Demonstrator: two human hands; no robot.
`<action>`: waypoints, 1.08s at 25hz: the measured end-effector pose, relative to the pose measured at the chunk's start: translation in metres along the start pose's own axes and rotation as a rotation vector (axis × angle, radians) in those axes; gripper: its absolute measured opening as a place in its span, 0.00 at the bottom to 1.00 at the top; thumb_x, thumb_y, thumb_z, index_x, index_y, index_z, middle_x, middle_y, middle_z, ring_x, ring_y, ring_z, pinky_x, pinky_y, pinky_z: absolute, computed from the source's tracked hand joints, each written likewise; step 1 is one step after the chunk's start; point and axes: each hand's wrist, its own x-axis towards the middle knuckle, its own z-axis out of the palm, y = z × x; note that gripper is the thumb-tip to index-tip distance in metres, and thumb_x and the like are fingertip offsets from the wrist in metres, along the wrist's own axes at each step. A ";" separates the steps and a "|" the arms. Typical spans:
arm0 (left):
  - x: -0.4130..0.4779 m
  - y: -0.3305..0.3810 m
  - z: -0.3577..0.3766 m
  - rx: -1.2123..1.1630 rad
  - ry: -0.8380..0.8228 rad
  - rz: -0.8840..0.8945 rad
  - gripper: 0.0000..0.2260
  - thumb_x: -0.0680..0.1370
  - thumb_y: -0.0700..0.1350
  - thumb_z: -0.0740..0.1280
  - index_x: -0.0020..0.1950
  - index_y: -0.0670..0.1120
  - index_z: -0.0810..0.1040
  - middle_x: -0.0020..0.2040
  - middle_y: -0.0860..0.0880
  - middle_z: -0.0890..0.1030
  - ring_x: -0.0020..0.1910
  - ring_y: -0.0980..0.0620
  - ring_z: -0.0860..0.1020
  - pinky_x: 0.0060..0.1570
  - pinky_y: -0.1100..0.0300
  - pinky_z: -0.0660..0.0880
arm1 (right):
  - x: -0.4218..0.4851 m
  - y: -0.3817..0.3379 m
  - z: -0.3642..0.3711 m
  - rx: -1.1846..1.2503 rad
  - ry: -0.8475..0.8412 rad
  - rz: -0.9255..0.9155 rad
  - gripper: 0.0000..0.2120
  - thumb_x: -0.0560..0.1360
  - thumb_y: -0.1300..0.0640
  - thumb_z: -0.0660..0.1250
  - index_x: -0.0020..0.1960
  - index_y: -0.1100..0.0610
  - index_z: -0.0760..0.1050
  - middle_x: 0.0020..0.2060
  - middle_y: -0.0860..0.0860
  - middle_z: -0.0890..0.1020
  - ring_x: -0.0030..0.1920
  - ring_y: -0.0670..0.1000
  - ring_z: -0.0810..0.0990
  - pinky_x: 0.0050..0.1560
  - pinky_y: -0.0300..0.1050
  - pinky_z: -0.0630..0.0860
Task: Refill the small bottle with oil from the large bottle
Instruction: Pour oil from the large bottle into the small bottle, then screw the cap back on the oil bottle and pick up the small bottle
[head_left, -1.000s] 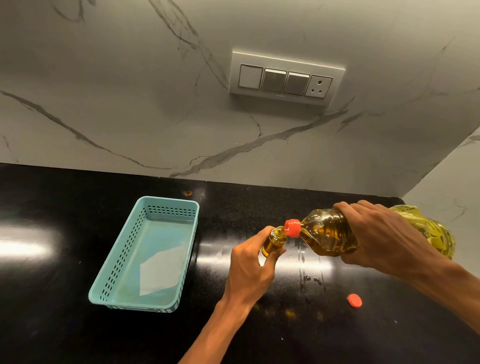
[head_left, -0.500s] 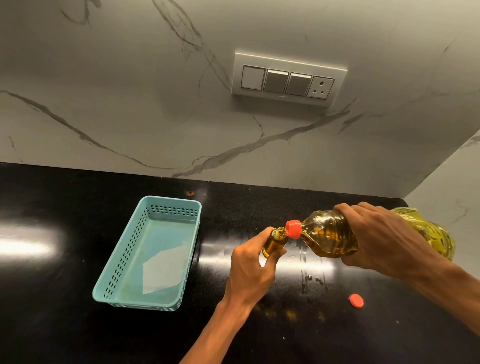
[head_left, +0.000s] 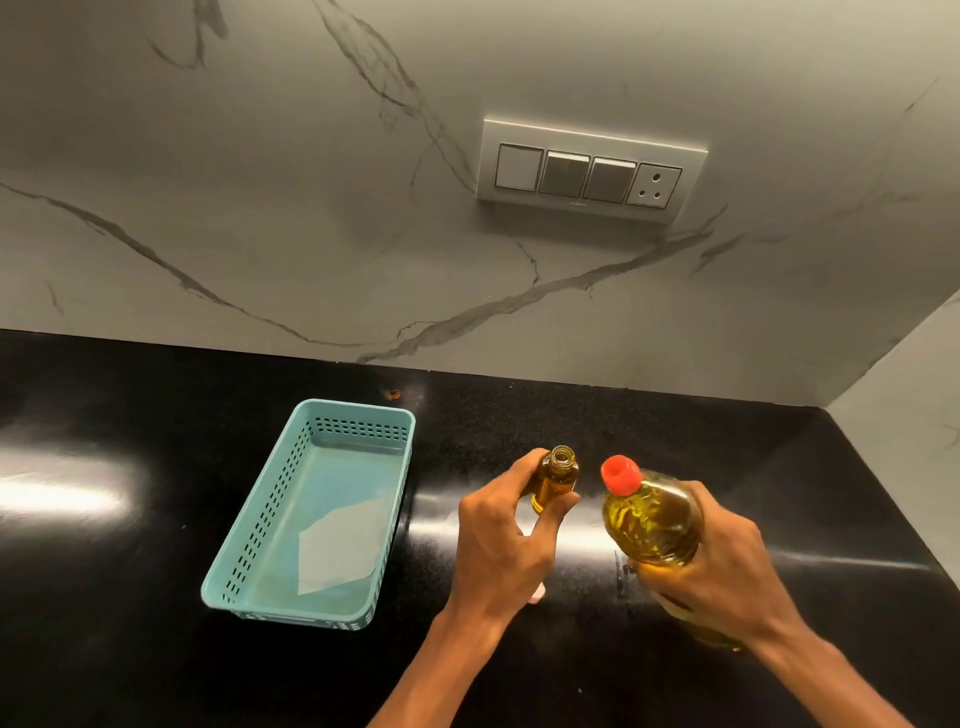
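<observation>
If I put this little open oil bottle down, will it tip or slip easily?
Probably tips easily: the small bottle looks narrow for its height. Uncapped and holding oil, it would likely spill if knocked. The glossy counter may let it slide.

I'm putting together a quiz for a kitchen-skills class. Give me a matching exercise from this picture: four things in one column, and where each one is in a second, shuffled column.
Things
1. small bottle
2. large bottle
3. teal basket
4. switch panel

Places
A. on the marble wall
B. held in the right hand
C. standing on the black counter
D. held in the left hand

Pairs: 1-D, 2-B, 3-C, 4-A
</observation>
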 end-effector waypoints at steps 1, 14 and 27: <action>-0.002 -0.004 -0.003 0.011 -0.003 -0.021 0.17 0.75 0.53 0.74 0.62 0.52 0.80 0.50 0.62 0.84 0.51 0.64 0.82 0.54 0.68 0.78 | -0.005 0.003 0.005 0.029 0.072 0.057 0.30 0.57 0.50 0.82 0.55 0.48 0.73 0.42 0.43 0.82 0.40 0.43 0.82 0.39 0.36 0.77; -0.061 -0.105 -0.022 0.181 -0.077 -0.401 0.17 0.71 0.43 0.78 0.58 0.45 0.82 0.46 0.57 0.85 0.46 0.66 0.82 0.48 0.79 0.72 | -0.029 0.015 0.044 0.286 0.590 0.366 0.36 0.58 0.38 0.77 0.60 0.51 0.71 0.51 0.52 0.81 0.48 0.51 0.80 0.49 0.42 0.76; -0.073 -0.062 -0.025 0.177 0.006 -0.170 0.31 0.73 0.47 0.74 0.74 0.44 0.70 0.71 0.50 0.75 0.71 0.55 0.72 0.70 0.70 0.66 | -0.089 0.087 0.009 0.002 0.241 0.456 0.32 0.64 0.45 0.77 0.66 0.52 0.75 0.53 0.47 0.81 0.52 0.46 0.80 0.49 0.40 0.78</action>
